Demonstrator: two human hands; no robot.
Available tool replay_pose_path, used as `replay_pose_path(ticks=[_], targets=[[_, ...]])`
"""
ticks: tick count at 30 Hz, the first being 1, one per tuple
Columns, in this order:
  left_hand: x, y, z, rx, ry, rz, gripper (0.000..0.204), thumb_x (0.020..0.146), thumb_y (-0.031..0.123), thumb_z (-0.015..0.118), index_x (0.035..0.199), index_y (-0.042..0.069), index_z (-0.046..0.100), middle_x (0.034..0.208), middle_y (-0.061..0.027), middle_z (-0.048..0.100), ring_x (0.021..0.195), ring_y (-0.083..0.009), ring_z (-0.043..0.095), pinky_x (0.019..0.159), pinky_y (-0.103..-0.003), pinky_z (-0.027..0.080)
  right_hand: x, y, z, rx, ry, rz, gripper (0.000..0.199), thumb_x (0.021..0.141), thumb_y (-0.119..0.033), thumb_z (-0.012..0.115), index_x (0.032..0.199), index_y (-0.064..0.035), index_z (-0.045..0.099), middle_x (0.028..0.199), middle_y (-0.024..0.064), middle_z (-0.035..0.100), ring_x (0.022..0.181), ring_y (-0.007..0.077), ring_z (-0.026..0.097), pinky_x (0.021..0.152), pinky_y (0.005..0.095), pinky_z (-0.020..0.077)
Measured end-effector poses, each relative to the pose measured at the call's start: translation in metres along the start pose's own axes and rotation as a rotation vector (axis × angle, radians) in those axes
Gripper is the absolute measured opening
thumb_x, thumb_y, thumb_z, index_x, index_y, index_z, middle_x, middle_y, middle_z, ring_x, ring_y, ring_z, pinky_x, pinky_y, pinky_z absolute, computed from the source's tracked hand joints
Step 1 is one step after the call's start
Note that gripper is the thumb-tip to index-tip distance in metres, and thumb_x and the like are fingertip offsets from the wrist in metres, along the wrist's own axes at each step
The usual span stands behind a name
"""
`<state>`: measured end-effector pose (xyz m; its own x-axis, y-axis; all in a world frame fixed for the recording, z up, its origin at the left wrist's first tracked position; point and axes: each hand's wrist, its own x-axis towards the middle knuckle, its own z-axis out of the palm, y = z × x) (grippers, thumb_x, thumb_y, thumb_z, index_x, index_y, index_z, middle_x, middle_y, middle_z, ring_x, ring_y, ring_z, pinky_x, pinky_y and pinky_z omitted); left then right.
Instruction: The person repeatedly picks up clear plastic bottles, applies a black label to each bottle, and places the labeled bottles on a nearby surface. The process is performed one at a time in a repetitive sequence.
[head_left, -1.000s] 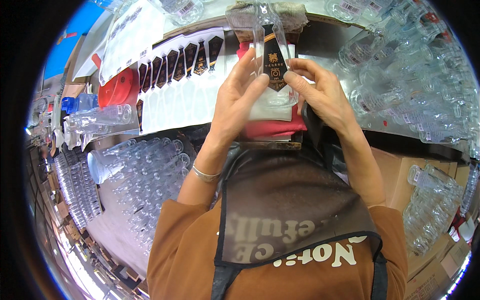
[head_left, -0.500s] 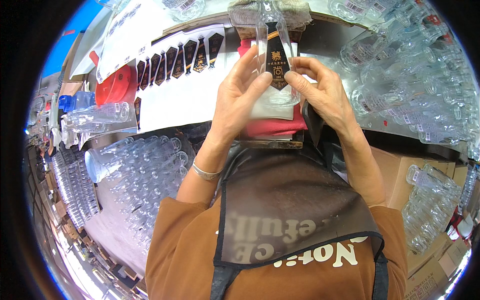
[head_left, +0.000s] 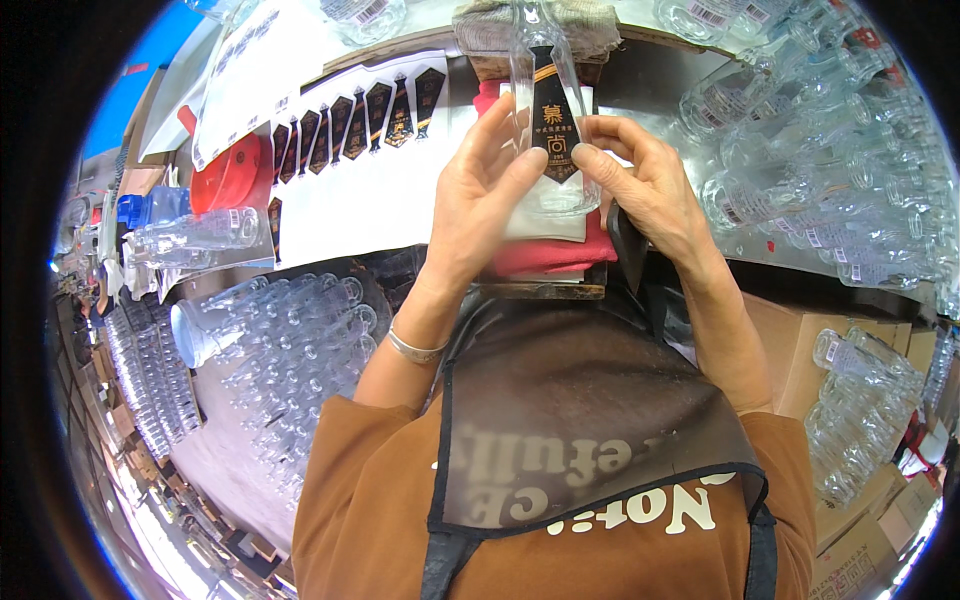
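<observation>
A clear glass bottle [head_left: 552, 202] lies in front of me with its neck pointing away. It rests on a white and red cloth pad [head_left: 545, 256] over a small wooden stand. A long black tie-shaped label [head_left: 555, 118] with gold print sits on its upper face. My left hand [head_left: 482, 180] holds the bottle's left side, its thumb on the glass by the label's lower edge. On the other side my right hand [head_left: 645, 180] is curled round it, thumb pressing near the label's right edge. A dark flat piece [head_left: 627, 245] shows below my right palm; its kind is unclear.
Left of the pad lies a white sheet [head_left: 350, 210] with several black labels. A red dish [head_left: 228, 175] stands beyond it. Many clear bottles [head_left: 790, 160] lie on the right of the table; more bottles [head_left: 300, 350] stand at lower left. A folded cloth [head_left: 590, 30] lies behind.
</observation>
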<state>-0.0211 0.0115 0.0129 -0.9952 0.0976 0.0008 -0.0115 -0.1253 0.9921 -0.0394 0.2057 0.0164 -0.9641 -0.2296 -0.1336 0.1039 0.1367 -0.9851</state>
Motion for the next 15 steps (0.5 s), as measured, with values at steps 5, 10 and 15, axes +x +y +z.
replay_pose_path(ticks=[5, 10, 15], targets=[[0.002, 0.002, 0.0, -0.052, -0.002, -0.023, 0.065, 0.094, 0.005, 0.067, 0.15, -0.007, 0.035, 0.142, -0.0208, 0.05, 0.129, -0.0252, 0.054, 0.106, -0.036, 0.046, 0.0, 0.0, 0.0, -0.028, 0.003, -0.006, 0.055, 0.091, -0.035, 0.071, 0.126, 0.0067, 0.06, 0.115, 0.0216, 0.069, 0.1, 0.0213, 0.068, 0.086, 0.0326, 0.0538], [0.001, 0.0, 0.001, -0.015, 0.022, -0.012, 0.065, 0.094, 0.006, 0.068, 0.149, -0.007, 0.036, 0.143, -0.0207, 0.05, 0.128, -0.0248, 0.054, 0.106, -0.036, 0.045, 0.005, 0.012, -0.014, 0.382, 0.088, 0.144, 0.055, 0.104, -0.045, 0.051, 0.122, 0.0071, 0.058, 0.105, 0.0161, 0.069, 0.057, 0.009, 0.058, 0.053, 0.0206, 0.0475], [0.002, -0.002, 0.002, 0.029, 0.026, -0.001, 0.065, 0.093, 0.007, 0.069, 0.149, -0.006, 0.038, 0.14, -0.0192, 0.055, 0.125, -0.0213, 0.056, 0.105, -0.034, 0.045, 0.02, 0.032, -0.037, 0.722, 0.244, 0.091, 0.029, 0.101, -0.021, 0.059, 0.119, 0.0014, 0.06, 0.104, 0.0093, 0.068, 0.088, 0.0148, 0.066, 0.081, 0.0278, 0.0539]])
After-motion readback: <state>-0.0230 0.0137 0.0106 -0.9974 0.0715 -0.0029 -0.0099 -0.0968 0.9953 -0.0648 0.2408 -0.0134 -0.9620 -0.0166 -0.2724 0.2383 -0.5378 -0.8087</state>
